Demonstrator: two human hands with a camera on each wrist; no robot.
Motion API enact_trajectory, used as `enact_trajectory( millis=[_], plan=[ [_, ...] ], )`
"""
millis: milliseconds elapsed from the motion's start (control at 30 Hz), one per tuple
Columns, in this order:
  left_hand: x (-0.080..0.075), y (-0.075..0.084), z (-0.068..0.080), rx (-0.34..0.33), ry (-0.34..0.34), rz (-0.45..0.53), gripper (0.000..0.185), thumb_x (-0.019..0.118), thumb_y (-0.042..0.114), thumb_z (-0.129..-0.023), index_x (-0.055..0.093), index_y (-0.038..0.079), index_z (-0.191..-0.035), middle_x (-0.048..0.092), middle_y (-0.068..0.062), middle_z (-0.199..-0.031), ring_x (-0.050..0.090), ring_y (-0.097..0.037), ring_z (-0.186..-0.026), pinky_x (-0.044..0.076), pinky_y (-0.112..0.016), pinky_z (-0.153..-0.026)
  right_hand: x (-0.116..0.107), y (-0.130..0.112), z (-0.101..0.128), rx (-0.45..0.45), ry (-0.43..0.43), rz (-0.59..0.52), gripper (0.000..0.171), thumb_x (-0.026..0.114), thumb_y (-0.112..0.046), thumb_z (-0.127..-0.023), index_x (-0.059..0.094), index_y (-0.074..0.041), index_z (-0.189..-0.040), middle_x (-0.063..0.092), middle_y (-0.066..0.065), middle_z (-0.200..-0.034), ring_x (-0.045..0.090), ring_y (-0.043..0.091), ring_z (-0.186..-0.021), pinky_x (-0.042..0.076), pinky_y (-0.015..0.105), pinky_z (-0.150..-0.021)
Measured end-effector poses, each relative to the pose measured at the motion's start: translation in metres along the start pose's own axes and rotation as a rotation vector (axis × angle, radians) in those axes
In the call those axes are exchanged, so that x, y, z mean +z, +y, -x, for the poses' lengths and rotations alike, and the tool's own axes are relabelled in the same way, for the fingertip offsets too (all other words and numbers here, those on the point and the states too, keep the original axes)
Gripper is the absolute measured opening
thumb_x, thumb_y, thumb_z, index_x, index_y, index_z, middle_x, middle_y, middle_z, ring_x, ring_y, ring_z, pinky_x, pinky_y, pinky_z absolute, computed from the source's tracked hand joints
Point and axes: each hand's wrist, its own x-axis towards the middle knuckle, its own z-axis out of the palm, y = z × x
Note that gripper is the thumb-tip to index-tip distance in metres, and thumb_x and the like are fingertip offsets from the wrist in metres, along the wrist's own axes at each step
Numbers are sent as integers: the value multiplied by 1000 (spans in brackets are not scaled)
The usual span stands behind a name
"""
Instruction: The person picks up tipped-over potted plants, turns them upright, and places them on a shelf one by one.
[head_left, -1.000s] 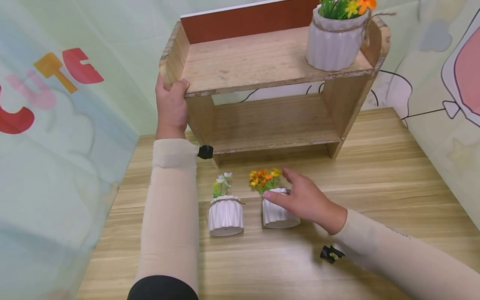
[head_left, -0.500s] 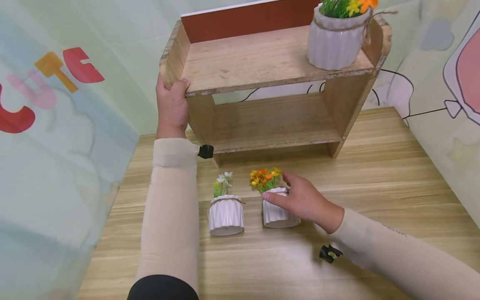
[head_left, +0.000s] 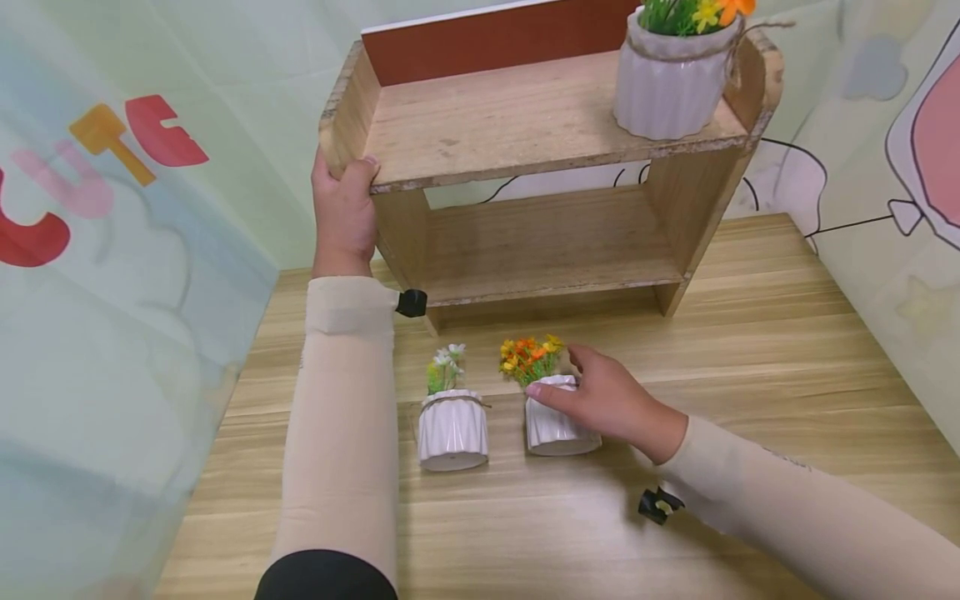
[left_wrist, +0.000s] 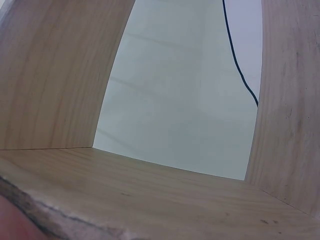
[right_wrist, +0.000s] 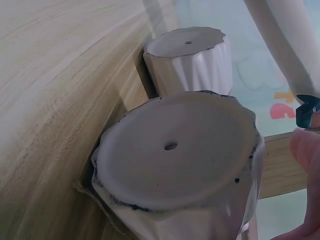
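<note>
My left hand [head_left: 343, 212] grips the top left corner of a two-tier wooden shelf [head_left: 525, 125] that stands at the back of the table. The left wrist view shows only the shelf's boards [left_wrist: 150, 200] and the wall behind. My right hand [head_left: 558, 375] curls round a white ribbed pot of orange and yellow flowers [head_left: 551, 425] on the table, thumb on its front rim, fingers behind. The right wrist view shows this pot's flat end with a small hole [right_wrist: 175, 150] up close. A fingertip [right_wrist: 307, 150] shows at the right edge.
A second white pot with white flowers [head_left: 452, 429] stands just left of the held one, close to my left forearm, and shows in the right wrist view as the farther pot [right_wrist: 192, 60]. A third pot [head_left: 671, 79] sits on the shelf's top right. Printed walls enclose the wooden table [head_left: 787, 350].
My right hand has drawn slightly closer round the orange-flower pot. The left hand and the shelf have not moved.
</note>
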Motion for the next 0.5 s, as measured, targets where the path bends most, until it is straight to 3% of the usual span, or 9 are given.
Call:
enact_trajectory(
  millis=[500],
  plan=[
    [0, 1, 1, -8, 5, -9, 67, 56, 21, -96, 40, 25, -161, 47, 0, -158, 46, -17, -141, 39, -26, -113, -4, 14, 2, 56, -8, 51, 105, 68, -64, -94, 37, 18, -152, 48, 37, -152, 48, 49, -142, 43, 60, -114]
  ],
)
